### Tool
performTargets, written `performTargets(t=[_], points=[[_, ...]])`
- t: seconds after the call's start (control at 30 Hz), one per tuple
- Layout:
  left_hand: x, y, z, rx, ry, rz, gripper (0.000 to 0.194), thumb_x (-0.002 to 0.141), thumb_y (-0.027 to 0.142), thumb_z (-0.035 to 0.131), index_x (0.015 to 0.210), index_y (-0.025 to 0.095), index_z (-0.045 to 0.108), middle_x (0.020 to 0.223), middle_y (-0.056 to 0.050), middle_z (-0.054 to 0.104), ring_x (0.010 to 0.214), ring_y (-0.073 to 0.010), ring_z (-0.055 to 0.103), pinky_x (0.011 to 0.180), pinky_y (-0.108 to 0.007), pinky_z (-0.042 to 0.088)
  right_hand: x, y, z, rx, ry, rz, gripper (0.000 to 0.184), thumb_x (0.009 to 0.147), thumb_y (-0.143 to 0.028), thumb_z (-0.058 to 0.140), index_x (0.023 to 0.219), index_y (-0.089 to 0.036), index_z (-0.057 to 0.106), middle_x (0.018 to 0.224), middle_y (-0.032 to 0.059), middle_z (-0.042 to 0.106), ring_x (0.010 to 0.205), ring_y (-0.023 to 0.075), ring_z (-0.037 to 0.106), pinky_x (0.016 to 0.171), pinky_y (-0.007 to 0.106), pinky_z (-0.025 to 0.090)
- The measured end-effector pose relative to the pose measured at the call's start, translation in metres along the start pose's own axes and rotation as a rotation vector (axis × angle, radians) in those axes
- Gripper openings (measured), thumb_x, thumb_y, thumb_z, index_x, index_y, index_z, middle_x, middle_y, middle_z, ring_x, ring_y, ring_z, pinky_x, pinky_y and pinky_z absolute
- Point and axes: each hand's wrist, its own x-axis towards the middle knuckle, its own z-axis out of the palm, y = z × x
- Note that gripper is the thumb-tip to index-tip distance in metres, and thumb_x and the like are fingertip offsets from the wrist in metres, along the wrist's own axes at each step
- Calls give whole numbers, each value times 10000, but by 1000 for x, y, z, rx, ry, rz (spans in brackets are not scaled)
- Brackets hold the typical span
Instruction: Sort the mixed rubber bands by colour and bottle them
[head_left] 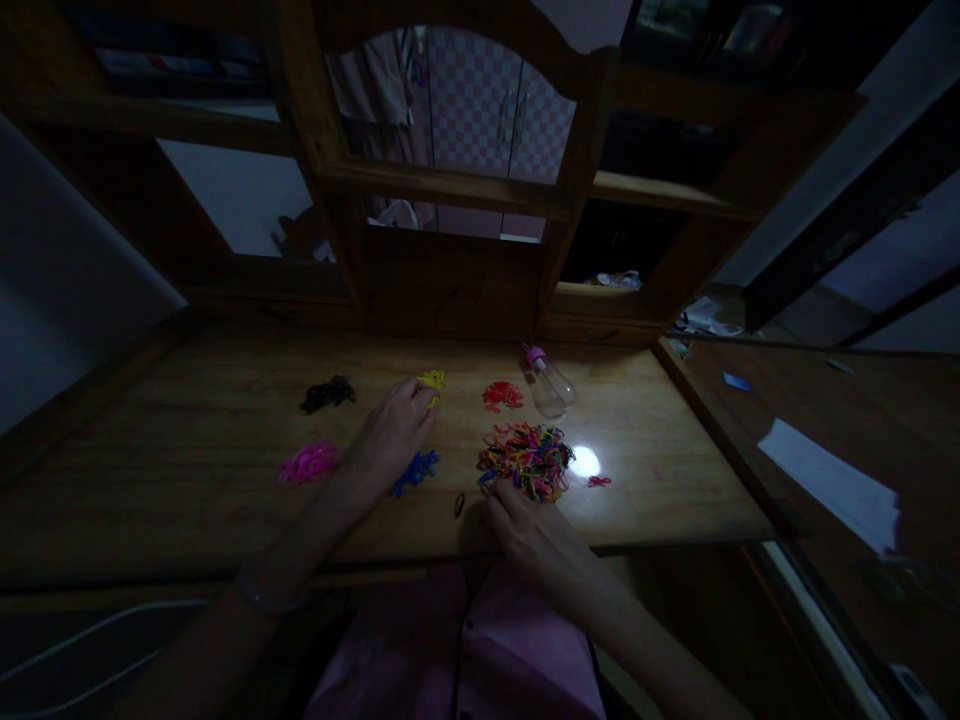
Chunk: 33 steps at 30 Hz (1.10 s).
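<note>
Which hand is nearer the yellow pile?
Left. The left hand has its fingers at the yellow pile; the right hand is at the near edge of the multicoloured pile.

The surface (225, 520) under both hands is smooth, light wood with a faint sheen, brightest in a glossy spot of glare just right of the right hand (525, 525). Beyond the hands, the clear bottle (553, 392) looks glassy and smooth, its pink cap (535, 355) like plastic. Well right of the hands lie matt white sheets (829, 480) that look like paper. Nearest the body, the pink shirt (502, 650) is matt cloth.
</note>
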Motion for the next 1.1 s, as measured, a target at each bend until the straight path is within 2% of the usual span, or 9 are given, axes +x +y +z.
performTargets(t=[0.13,0.2,0.33,0.43,0.57,0.7,0.8,0.93,1.1], points=[[-4,-4,-4,-27,1,3,312,931,225,410,1190,167,572,1183,-107,573,1136,-243,543,1019,-401,432,-1,-5,6,-57,10,17,209,882,-21,491,1052,-139,525,1064,100,572,752,189,583,520,285,422],[-12,2,-10,-78,-20,-4,308,936,241,415,1197,185,568,1180,-96,572,1124,-239,551,1003,-401,443,-4,-7,9,-48,41,12,244,887,-16,476,1104,-122,507,1097,116,562,782,191,581,555,287,437],[-47,35,-14,-210,-172,-61,206,911,319,513,1048,206,617,1053,-63,601,974,-216,602,877,-367,502,-14,-5,7,54,75,60,242,913,-29,451,1120,-148,487,1062,88,551,772,178,562,581,279,433],[-72,66,-6,-273,-217,-120,137,880,288,565,985,206,601,1000,-50,595,925,-202,604,826,-338,514,-18,0,3,148,87,130,211,923,-37,441,1076,-174,487,1038,70,546,775,173,560,587,267,427],[-89,91,4,-350,-236,-156,111,911,194,474,960,219,570,1001,-40,575,931,-176,592,841,-313,509,-18,6,3,209,136,218,207,937,-59,434,1091,-190,476,1074,68,545,735,156,564,580,258,420],[-94,94,7,-386,-252,-166,215,914,137,392,975,225,579,1008,-46,597,938,-189,584,868,-350,494,-18,6,8,259,209,279,198,950,-95,444,1117,-198,474,1087,69,554,768,164,583,596,259,423],[-93,91,4,-476,-272,-204,195,885,164,448,969,244,605,1005,-51,626,936,-213,594,854,-363,490,-18,4,10,323,266,313,180,956,-106,432,1099,-200,490,1079,72,561,801,173,596,610,260,432],[-82,101,-3,-869,-317,-392,96,832,224,558,903,246,620,952,-41,654,893,-206,631,791,-317,507,-15,-2,12,467,365,380,110,970,-162,435,1028,-208,517,1027,64,572,794,165,600,618,253,445],[-78,120,-1,-1470,-257,-673,230,788,299,649,998,207,657,1072,-75,672,1041,-216,624,912,-314,477,-11,-12,10,640,482,311,111,987,-201,416,1015,-204,523,981,61,568,822,157,585,697,255,475]])
